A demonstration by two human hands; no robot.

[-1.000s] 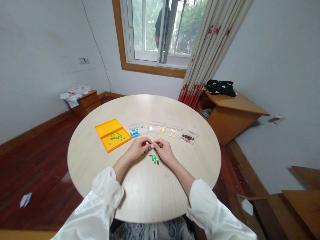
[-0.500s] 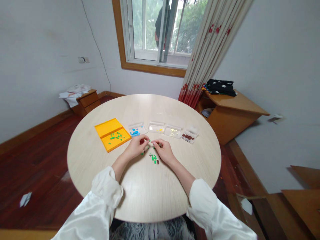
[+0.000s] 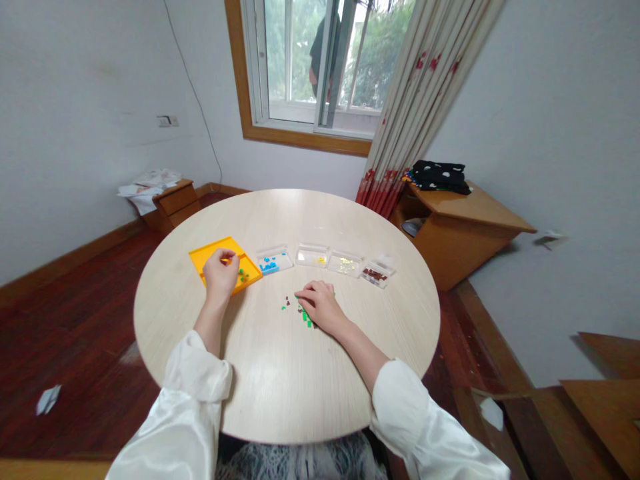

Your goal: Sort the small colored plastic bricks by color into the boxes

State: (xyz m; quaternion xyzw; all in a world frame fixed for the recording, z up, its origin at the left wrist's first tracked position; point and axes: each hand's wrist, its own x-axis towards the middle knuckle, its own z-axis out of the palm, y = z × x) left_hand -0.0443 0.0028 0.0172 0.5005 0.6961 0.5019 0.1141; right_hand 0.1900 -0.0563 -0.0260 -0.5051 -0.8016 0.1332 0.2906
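My left hand (image 3: 222,272) hangs over the open orange-yellow box (image 3: 204,251), its thumb and fingertips closed together. Whatever they hold, if anything, is too small or hidden to tell. Small green building bricks (image 3: 243,275) lie in the box, partly covered by this hand. Low over the middle of the table, my right hand (image 3: 321,305) has bent fingers, with index finger and thumb drawn close. A speck of green shows at its fingertips, but I cannot make out what it is. Loose green bricks (image 3: 305,318) and small brown bricks (image 3: 287,300) lie under and beside it.
Along the far side stand clear trays: one with blue bricks (image 3: 270,265), one with few yellow pieces (image 3: 321,261), one with pale yellow pieces (image 3: 345,265), one with brown bricks (image 3: 375,274). The round table (image 3: 280,380) ends near my lap. A person (image 3: 320,57) stands outside the window.
My left hand has moved left, away from my right hand, to over the orange-yellow box. My right hand has lowered slightly onto the loose bricks, covering some of them.
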